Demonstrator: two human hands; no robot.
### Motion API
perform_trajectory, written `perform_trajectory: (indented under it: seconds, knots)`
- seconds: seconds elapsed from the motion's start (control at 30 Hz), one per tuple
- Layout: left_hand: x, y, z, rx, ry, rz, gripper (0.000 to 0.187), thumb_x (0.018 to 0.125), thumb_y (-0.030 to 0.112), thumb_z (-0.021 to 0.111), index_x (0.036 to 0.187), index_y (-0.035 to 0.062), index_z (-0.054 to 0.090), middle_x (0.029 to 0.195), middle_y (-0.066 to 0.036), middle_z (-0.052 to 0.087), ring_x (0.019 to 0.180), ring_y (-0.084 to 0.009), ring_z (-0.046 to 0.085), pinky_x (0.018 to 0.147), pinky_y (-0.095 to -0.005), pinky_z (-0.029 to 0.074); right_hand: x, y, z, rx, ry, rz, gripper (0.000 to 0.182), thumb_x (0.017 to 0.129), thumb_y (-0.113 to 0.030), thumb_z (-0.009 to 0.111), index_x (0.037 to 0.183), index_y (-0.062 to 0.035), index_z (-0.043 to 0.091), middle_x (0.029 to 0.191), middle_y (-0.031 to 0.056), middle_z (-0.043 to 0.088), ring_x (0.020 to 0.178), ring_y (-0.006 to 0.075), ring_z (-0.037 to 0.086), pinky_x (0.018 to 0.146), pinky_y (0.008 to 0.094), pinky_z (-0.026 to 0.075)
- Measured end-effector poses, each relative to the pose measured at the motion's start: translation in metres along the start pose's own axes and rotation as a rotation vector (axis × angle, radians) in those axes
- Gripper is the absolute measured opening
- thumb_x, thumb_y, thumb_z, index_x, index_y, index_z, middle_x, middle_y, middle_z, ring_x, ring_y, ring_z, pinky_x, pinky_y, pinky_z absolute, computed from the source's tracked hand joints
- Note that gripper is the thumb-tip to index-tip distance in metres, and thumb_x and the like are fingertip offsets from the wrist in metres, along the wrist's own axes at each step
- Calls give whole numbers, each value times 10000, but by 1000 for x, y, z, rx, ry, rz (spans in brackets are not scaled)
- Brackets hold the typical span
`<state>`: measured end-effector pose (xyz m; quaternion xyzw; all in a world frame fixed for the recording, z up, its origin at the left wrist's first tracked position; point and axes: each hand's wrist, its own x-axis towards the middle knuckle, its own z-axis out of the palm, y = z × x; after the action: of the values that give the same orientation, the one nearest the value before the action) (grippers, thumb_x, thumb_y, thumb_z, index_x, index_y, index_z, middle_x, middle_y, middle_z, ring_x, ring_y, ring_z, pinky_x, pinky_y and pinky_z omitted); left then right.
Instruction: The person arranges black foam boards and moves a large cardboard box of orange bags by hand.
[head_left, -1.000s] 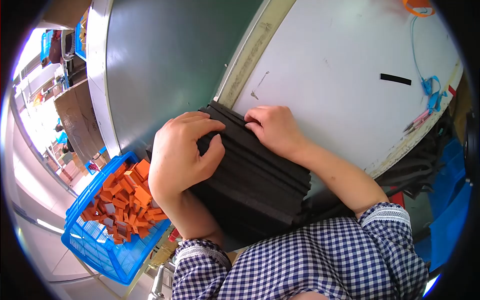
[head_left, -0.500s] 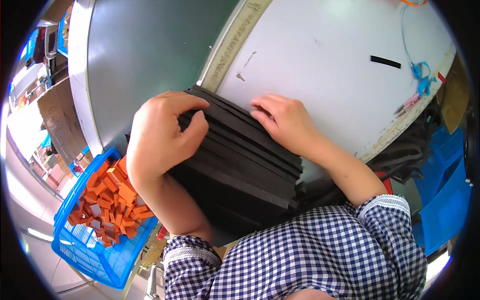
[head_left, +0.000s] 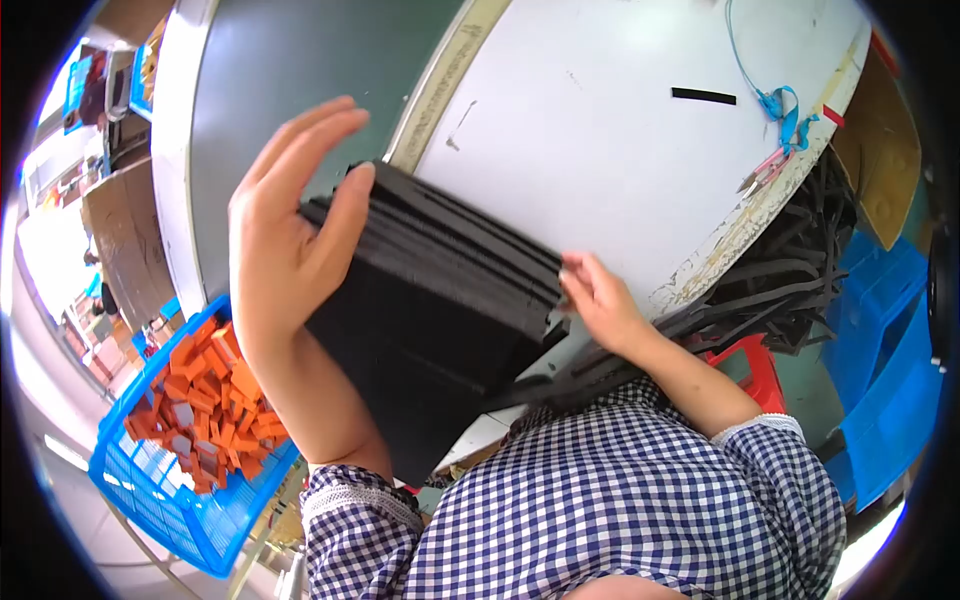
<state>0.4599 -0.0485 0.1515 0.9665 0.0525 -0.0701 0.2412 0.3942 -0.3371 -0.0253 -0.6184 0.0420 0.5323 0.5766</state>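
Observation:
A thick stack of black foam sheets (head_left: pixel 440 290) stands tilted in front of my body, its layered edges facing up. My left hand (head_left: pixel 285 225) is at the stack's far left end, fingers stretched out and thumb spread apart, the thumb tip by the top corner. At the right end, my right hand (head_left: pixel 612 312) has its thumb and fingers bent against the sheets' edge, seemingly pinching the corner. The underside of that grip is hidden. Loose black foam strips (head_left: pixel 600 370) trail from beneath the stack toward the right.
A white tabletop (head_left: pixel 580 130) bears a short black strip (head_left: pixel 703 96) and, near its worn edge, pink-handled scissors (head_left: pixel 765 172) with blue ribbon. Orange blocks (head_left: pixel 205 400) fill a blue basket (head_left: pixel 215 520) at left. A heap of black strips (head_left: pixel 790 270) and a red stool (head_left: pixel 750 370) are at right.
My left hand has spread its fingers and shifted to the stack's left end. My right hand has moved down to its right end. The stack has tilted, showing more broad face; the view has shifted.

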Motion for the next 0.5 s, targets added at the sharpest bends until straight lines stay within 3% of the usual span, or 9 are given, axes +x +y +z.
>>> perform_trajectory:
  seconds: [0.03,0.07,0.17,0.23,0.3,0.37,0.4,0.43,0.5]
  knots:
    - [-12,12,-8,17,191,110,346,807,43,644,1148,-16,657,1186,-202,657,1015,-311,663,897,-350,505,14,6,3,58,29,-47,347,1029,-226,527,1265,26,496,1036,132,663,923,173,655,791,323,559]
    - [-31,22,-14,9,227,102,349,801,7,630,1147,-33,654,1237,-212,636,1131,-357,624,1003,-392,455,30,5,8,114,58,-99,365,1024,-260,541,1247,26,507,1019,136,667,921,176,660,801,326,553]
    - [-98,27,-6,99,148,45,499,793,32,659,1287,5,595,1441,-224,478,1327,-375,481,1079,-445,396,69,-45,14,228,-21,-179,391,1019,-308,554,1259,-2,512,1091,113,647,995,171,635,847,324,538]
    - [-147,22,12,150,15,-84,628,803,88,690,1401,40,502,1541,-222,344,1436,-386,325,1156,-499,272,74,-85,15,324,-120,-79,511,1005,-348,567,1348,13,449,1330,163,549,1147,221,588,936,367,517]
    - [-192,15,35,270,-131,-150,652,868,236,657,1454,56,438,1586,-214,263,1483,-394,208,1192,-532,130,52,-102,23,252,-199,-105,643,959,-417,628,1381,17,414,1384,174,502,1223,233,539,974,369,486]
    - [-223,-9,69,320,-9,-116,640,925,386,558,1461,60,434,1602,-205,235,1499,-380,169,1197,-534,68,28,-107,43,49,-277,-277,730,904,-430,703,1402,10,401,1366,173,511,1254,244,509,1015,387,449]
    - [-220,-14,75,314,59,-89,668,945,472,481,1474,68,422,1610,-195,219,1503,-361,166,1198,-525,42,24,-104,55,-64,-224,-513,818,836,-419,782,1408,14,390,1341,159,523,1224,250,522,1030,396,431]
    - [-215,-11,74,316,77,-88,668,945,472,481,1474,68,422,1610,-195,219,1503,-361,166,1198,-525,42,23,-110,65,-163,-207,-661,825,801,-365,826,1387,26,397,1321,150,535,1202,261,536,1040,403,425]
    - [-205,-1,70,366,47,-142,684,953,453,460,1492,41,377,1611,-218,196,1507,-371,141,1198,-519,50,26,-107,78,-139,-185,-625,792,788,-329,840,1355,35,423,1297,149,549,1204,248,540,1038,385,431]
